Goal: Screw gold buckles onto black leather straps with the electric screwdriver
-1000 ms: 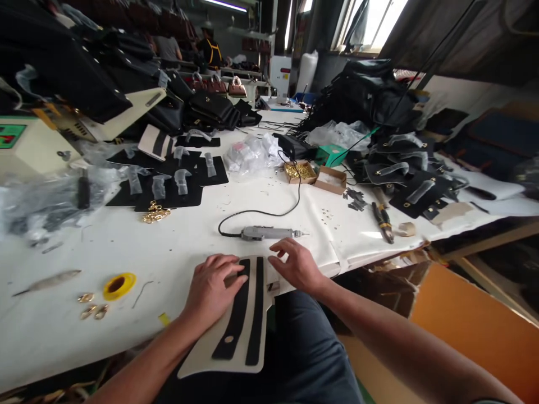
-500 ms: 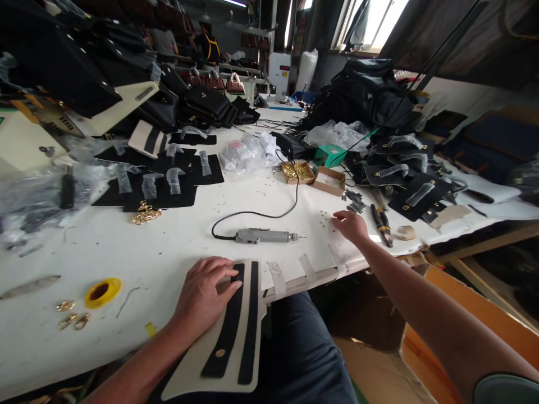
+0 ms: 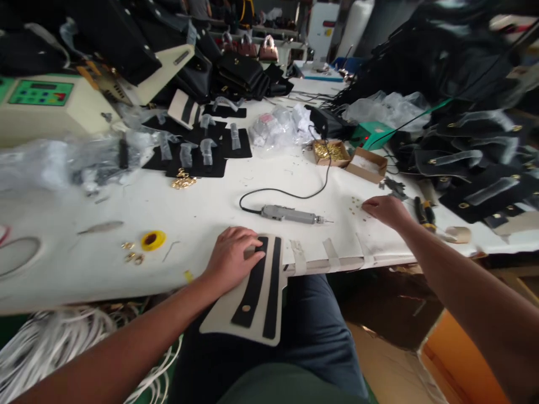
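My left hand [image 3: 236, 259] presses on a beige bag panel [image 3: 261, 297] with two black strips, thumb and fingertips curled on the left strip. The panel reaches over the table's near edge above my lap; a round gold fitting [image 3: 246, 308] shows near the strip's lower end. To the right, my right hand [image 3: 385, 210] is closed with its fingertips at the tabletop, beside several tiny gold pieces [image 3: 354, 205]. What it pinches, if anything, is too small to make out. Between the hands lies a grey electric screwdriver [image 3: 290, 214], its cord running back.
Behind are a box of gold fittings [image 3: 330, 152], another small carton [image 3: 367, 166] and a green box [image 3: 373, 136]. Black-and-yellow pliers [image 3: 424, 214] lie right of my right hand. At left are yellow tape [image 3: 152, 240], gold clasps [image 3: 133, 258] and black panels [image 3: 214, 167].
The view has tilted down and turned left, bringing more of my lap and the machine at left into sight. My right hand stays low by the gold pieces; my left stays on the panel.
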`<state>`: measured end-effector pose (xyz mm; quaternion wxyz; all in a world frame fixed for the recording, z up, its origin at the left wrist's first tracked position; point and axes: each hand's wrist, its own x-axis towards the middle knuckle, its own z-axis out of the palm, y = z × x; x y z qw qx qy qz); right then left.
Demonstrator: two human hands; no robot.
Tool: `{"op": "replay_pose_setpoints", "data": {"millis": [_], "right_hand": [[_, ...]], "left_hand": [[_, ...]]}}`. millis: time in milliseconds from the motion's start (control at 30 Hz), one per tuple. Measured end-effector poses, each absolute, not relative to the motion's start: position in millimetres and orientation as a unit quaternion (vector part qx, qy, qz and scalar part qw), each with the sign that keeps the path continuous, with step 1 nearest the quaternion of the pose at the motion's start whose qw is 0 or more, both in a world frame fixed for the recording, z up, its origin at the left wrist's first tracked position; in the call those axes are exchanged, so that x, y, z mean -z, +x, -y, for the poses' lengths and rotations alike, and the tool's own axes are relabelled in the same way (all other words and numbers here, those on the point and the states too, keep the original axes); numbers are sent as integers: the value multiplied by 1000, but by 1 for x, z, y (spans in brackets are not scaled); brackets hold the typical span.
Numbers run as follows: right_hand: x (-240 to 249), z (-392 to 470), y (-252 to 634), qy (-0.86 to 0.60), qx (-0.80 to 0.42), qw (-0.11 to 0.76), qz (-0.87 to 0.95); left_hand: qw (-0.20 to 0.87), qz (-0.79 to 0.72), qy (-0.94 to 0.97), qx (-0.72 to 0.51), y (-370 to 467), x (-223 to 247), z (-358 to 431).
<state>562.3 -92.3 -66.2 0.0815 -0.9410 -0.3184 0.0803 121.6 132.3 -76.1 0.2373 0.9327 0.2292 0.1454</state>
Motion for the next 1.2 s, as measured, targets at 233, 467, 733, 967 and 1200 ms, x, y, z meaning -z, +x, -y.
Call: {"op": "replay_pose_setpoints", "data": {"millis": [233,467,733,967,1200], "right_hand": [[71,87,562,-941,-43,-14,336],[87,92,572,-954,14,50,297],[56,81,513,-942,21,203,265],[46,27,332,-736,-354,359,451],[66,-11,291,-720,-301,286,556]], "left_hand": [[252,-233,926,-154,119,77,-126],[248,-222,928,-164,118,82,-125],[261,-222,925,-167,117,81,-124],[270,-229,920,-168,116,78,-123],[253,-227,924,-174,115,84,-122]]}}
